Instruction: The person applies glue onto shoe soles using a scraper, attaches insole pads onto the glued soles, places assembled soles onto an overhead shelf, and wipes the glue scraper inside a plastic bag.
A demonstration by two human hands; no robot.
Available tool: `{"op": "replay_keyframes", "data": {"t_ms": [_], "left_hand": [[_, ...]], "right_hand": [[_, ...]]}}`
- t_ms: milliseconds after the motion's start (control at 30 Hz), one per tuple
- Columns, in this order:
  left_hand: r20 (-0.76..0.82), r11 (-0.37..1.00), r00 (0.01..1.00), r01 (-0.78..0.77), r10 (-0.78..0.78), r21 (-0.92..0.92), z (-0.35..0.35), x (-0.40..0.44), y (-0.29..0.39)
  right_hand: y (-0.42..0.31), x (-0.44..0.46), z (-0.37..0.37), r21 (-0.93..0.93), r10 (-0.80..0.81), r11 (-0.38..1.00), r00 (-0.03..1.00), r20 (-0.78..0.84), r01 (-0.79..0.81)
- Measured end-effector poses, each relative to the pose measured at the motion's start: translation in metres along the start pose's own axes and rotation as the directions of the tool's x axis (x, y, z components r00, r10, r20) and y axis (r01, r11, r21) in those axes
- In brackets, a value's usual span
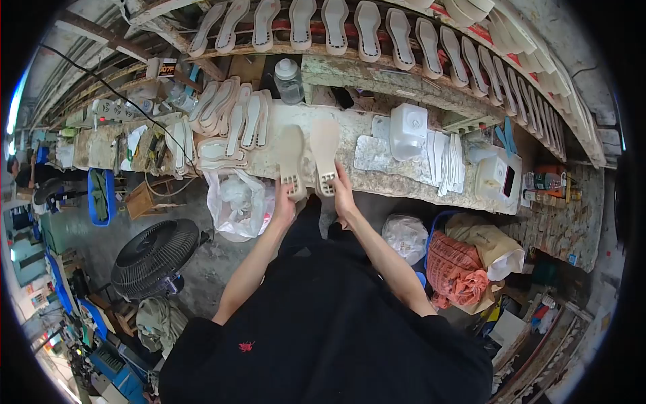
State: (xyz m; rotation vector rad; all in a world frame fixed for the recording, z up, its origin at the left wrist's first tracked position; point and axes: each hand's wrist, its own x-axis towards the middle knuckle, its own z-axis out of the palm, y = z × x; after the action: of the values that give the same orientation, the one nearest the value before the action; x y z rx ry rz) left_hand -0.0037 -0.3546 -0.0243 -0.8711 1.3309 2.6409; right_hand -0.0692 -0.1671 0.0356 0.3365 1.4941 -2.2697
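Note:
Two cream shoe soles are held up side by side over the front edge of the workbench (pixel 336 124). My left hand (pixel 284 204) is closed around the heel end of one shoe sole (pixel 292 151). The heel of the other shoe sole (pixel 326 143) is gripped by my right hand (pixel 344 190). Both soles point away from me and show a grid of square openings at the heel. Left of them on the bench lies a pile of similar soles (pixel 232 121). My fingers under the soles are partly hidden.
A long rack of soles (pixel 368 30) runs above the bench. A clear bottle (pixel 289 84), a white jug (pixel 408 131) and white insole-shaped sheets (pixel 444 161) stand or lie on the bench. Below are a plastic bag (pixel 235 202), a black fan (pixel 158 258) and an orange sack (pixel 457 266).

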Motion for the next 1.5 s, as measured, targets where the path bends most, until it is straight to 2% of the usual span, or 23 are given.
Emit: {"op": "replay_keyframes", "data": {"t_ms": [100, 167, 233, 300, 367, 467, 533, 567, 633, 667, 733, 767, 833, 900, 933, 967, 1000, 1100, 1200, 1267, 1333, 1400, 1500], "left_hand": [[-0.037, 0.971, 0.98, -0.189, 0.197, 0.149, -0.01, 0.06, 0.001], [-0.038, 0.998, 0.999, 0.018, -0.016, 0.06, -0.035, 0.097, -0.012], [-0.082, 0.979, 0.98, 0.19, -0.184, 0.075, -0.041, 0.112, -0.012], [-0.12, 0.939, 0.982, 0.174, -0.144, 0.296, -0.042, 0.117, -0.013], [-0.088, 0.978, 0.989, 0.132, -0.119, 0.16, -0.035, 0.115, -0.006], [-0.049, 0.994, 0.997, 0.067, -0.063, 0.087, -0.029, 0.119, 0.007], [-0.118, 0.937, 0.993, 0.039, 0.002, 0.346, -0.018, 0.116, 0.029], [-0.116, 0.936, 0.993, 0.045, -0.005, 0.348, -0.026, 0.122, 0.026], [0.091, 0.626, 0.971, -0.212, 0.22, 0.75, -0.047, 0.136, 0.017], [0.1, 0.625, 0.973, -0.211, 0.209, 0.751, -0.045, 0.133, 0.018], [0.145, 0.013, 0.939, -0.157, 0.311, 0.988, -0.024, 0.116, 0.031], [0.155, 0.012, 0.939, -0.167, 0.308, 0.986, -0.007, 0.109, 0.04], [0.322, 0.14, 0.816, -0.434, 0.48, 0.89, 0.027, 0.093, 0.046], [0.361, 0.126, 0.798, -0.471, 0.482, 0.873, 0.048, 0.1, 0.028], [0.291, 0.116, 0.847, -0.377, 0.445, 0.919, 0.058, 0.105, 0.016], [0.22, 0.102, 0.884, -0.284, 0.412, 0.953, 0.071, 0.112, 0.007], [0.042, 0.117, 0.945, -0.084, 0.323, 0.99, 0.083, 0.114, 0.001], [-0.023, 0.154, 0.981, -0.006, 0.19, 0.988, 0.087, 0.126, -0.025], [0.029, 0.169, 0.948, -0.087, 0.317, 0.982, 0.103, 0.128, -0.034], [0.016, 0.14, 0.92, -0.077, 0.392, 0.987, 0.106, 0.123, -0.044], [-0.03, 0.138, 0.909, -0.031, 0.415, 0.99, 0.109, 0.126, -0.051], [-0.068, 0.091, 0.89, 0.03, 0.45, 0.995, 0.108, 0.128, -0.059], [-0.093, -0.023, 0.894, 0.115, 0.439, 0.993, 0.13, 0.101, -0.047]], "right_hand": [[0.006, 0.049, 0.0, 0.082, 0.029, 0.996, 0.998, -0.059, -0.025], [0.03, 0.08, -0.004, 0.101, 0.036, 0.994, 0.997, -0.075, -0.028], [0.049, 0.103, -0.003, 0.165, 0.235, 0.962, 0.969, -0.083, -0.219], [0.07, 0.114, -0.007, 0.115, 0.31, 0.946, 0.949, -0.06, -0.302], [0.083, 0.127, -0.002, -0.189, 0.279, 0.932, 0.946, -0.165, -0.308], [0.099, 0.139, 0.006, -0.086, 0.275, 0.952, 0.946, -0.174, -0.293], [0.112, 0.143, 0.003, -0.025, 0.261, 0.963, 0.947, -0.187, -0.27], [0.111, 0.144, 0.004, -0.072, 0.269, 0.954, 0.935, -0.229, -0.292], [0.105, 0.148, 0.006, -0.093, 0.281, 0.944, 0.921, -0.272, -0.315], [0.099, 0.146, 0.007, -0.086, 0.28, 0.945, 0.917, -0.284, -0.315], [0.086, 0.141, 0.004, -0.117, 0.304, 0.93, 0.91, -0.282, -0.347], [0.089, 0.143, -0.001, -0.114, 0.297, 0.933, 0.91, -0.289, -0.341], [0.1, 0.141, -0.014, -0.27, 0.265, 0.909, 0.94, -0.217, -0.318], [0.1, 0.135, -0.02, -0.238, 0.295, 0.909, 0.931, -0.214, -0.343], [0.109, 0.128, -0.03, -0.534, 0.056, 0.825, 0.968, -0.246, -0.184], [0.114, 0.121, -0.041, -0.78, -0.188, 0.625, 0.962, -0.197, -0.038], [0.099, 0.1, -0.05, -0.812, -0.234, 0.584, 0.955, -0.179, -0.009], [0.072, 0.029, -0.094, -0.763, -0.178, 0.646, 0.968, -0.176, -0.02], [0.134, -0.033, -0.2, -0.529, -0.178, 0.848, 0.937, -0.3, -0.009], [0.128, -0.098, -0.246, -0.444, -0.033, 0.871, 0.875, -0.483, -0.212], [0.12, -0.166, -0.274, -0.17, 0.174, 0.923, 0.768, -0.616, -0.345], [0.165, -0.23, -0.332, -0.132, 0.251, 0.878, 0.676, -0.693, -0.461], [0.164, -0.306, -0.363, -0.392, 0.243, 0.656, 0.671, -0.7, -0.646]]}}
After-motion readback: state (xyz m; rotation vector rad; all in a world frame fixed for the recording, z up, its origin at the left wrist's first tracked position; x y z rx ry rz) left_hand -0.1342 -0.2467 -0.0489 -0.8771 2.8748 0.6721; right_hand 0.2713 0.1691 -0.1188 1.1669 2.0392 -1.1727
